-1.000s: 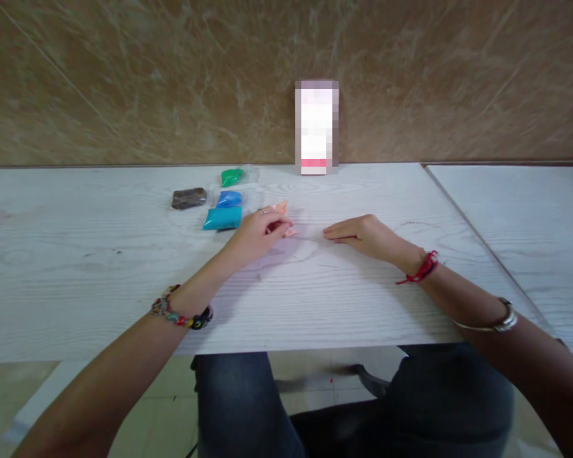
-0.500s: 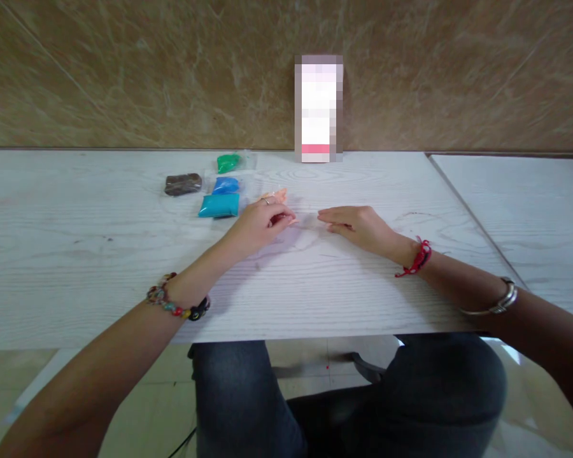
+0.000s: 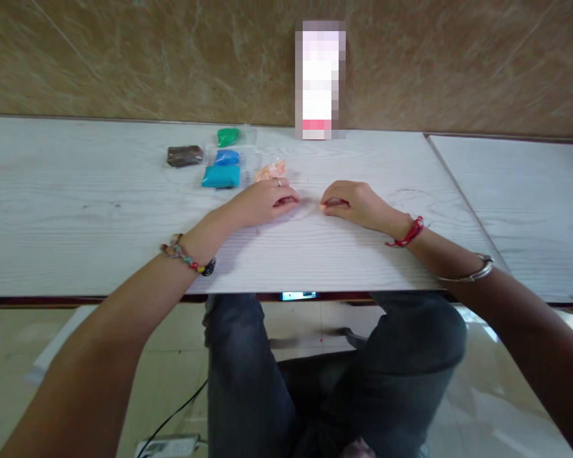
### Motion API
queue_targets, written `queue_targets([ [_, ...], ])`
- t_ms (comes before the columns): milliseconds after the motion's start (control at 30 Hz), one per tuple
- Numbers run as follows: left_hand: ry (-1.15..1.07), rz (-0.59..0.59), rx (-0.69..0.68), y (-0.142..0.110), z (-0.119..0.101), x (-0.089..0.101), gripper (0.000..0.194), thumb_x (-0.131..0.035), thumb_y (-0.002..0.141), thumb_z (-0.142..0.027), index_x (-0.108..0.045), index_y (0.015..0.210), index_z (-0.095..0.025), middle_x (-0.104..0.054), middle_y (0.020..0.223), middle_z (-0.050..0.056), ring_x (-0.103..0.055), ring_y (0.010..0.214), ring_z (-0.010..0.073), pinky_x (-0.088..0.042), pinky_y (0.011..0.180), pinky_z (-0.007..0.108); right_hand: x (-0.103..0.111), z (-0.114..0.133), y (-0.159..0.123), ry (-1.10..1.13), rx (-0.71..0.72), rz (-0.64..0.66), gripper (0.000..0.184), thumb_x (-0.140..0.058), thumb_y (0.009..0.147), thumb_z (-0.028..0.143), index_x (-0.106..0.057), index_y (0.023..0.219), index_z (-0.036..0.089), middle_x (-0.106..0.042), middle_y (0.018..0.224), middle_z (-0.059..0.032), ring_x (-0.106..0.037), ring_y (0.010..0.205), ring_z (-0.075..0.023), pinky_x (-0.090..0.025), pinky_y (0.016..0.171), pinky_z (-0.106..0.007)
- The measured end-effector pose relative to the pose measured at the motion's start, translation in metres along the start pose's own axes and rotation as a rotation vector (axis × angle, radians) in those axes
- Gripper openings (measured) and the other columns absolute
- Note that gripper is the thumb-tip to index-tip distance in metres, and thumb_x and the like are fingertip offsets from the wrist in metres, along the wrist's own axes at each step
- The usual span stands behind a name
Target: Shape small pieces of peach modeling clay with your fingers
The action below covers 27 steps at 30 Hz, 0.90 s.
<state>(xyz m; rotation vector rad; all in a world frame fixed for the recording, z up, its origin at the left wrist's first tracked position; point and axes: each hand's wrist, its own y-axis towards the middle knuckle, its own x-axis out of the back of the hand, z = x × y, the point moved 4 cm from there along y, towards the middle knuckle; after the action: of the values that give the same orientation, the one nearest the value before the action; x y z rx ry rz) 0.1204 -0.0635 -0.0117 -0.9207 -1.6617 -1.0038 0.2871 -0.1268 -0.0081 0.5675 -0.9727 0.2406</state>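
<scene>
My left hand (image 3: 267, 201) rests low over the white table, its thumb and fingers pinched together; whatever they hold is hidden. Just beyond it lies an opened clear packet of peach clay (image 3: 273, 170). Across a small gap, my right hand (image 3: 356, 205) has its thumb and fingertips closed on what looks like a small piece of peach clay (image 3: 323, 207), mostly covered by the fingers. To the left are clear packets of teal clay (image 3: 221, 177), blue clay (image 3: 226, 158), green clay (image 3: 228, 137) and brown clay (image 3: 184, 156).
A blurred-out upright phone-like screen (image 3: 318, 83) leans on the brown marbled wall (image 3: 172, 57) behind the white wood-grain table (image 3: 76, 210). A seam crosses the table at right. Under the front edge are my legs and a black cable (image 3: 176, 407).
The view has tilted down, so the table sits higher in the picture. My right fingers, straighter before, are now bent into a pinch. The peach bit at my left fingertips no longer shows.
</scene>
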Motion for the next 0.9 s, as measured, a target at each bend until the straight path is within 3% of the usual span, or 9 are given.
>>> queue_targets([
  [133,0.061,0.004,0.0,0.001,-0.002,-0.004,0.03,-0.04,0.086,-0.028,-0.064,0.099,-0.015,-0.062,0.087,0.005,-0.056,0.084,0.0171,-0.042,0.081,0.031,-0.01,0.007,0.007,-0.043,0.097,0.041,0.021,-0.051,0.083,0.021,-0.067,0.093,0.012,-0.067,0.092,-0.0091,-0.059,0.086,-0.0174,-0.045,0.079,-0.03],
  [333,0.047,-0.034,0.033,0.002,-0.005,-0.005,0.032,-0.039,0.086,-0.028,-0.064,0.097,-0.014,-0.064,0.091,0.007,-0.057,0.09,0.0192,-0.041,0.085,0.034,-0.008,0.008,0.005,-0.154,0.017,0.054,0.025,-0.048,0.084,0.023,-0.067,0.101,0.019,-0.066,0.092,-0.0051,-0.058,0.083,-0.0152,-0.044,0.077,-0.029],
  [533,-0.001,-0.028,0.08,0.004,-0.001,-0.007,0.028,-0.043,0.083,-0.027,-0.064,0.096,-0.014,-0.065,0.09,0.007,-0.057,0.09,0.0187,-0.041,0.085,0.033,-0.003,0.013,-0.003,-0.075,0.039,0.113,0.022,-0.05,0.083,0.024,-0.068,0.096,0.019,-0.066,0.092,-0.0033,-0.057,0.082,-0.0137,-0.044,0.075,-0.028],
  [733,0.009,-0.031,0.064,0.004,0.003,0.0,0.03,-0.041,0.084,-0.028,-0.065,0.093,-0.013,-0.065,0.092,0.007,-0.057,0.091,0.0196,-0.04,0.088,0.035,-0.006,0.008,0.002,-0.062,0.019,0.014,0.019,-0.054,0.081,0.024,-0.068,0.091,0.015,-0.067,0.084,-0.0042,-0.057,0.074,-0.013,-0.044,0.07,-0.027],
  [900,-0.04,-0.041,0.095,0.001,0.003,0.005,0.029,-0.042,0.084,-0.028,-0.066,0.095,-0.014,-0.065,0.093,0.006,-0.056,0.095,0.0202,-0.037,0.093,0.037,-0.006,0.012,-0.001,-0.026,0.106,0.077,0.02,-0.052,0.082,0.023,-0.068,0.093,0.017,-0.065,0.092,-0.0051,-0.057,0.078,-0.0131,-0.044,0.071,-0.026],
])
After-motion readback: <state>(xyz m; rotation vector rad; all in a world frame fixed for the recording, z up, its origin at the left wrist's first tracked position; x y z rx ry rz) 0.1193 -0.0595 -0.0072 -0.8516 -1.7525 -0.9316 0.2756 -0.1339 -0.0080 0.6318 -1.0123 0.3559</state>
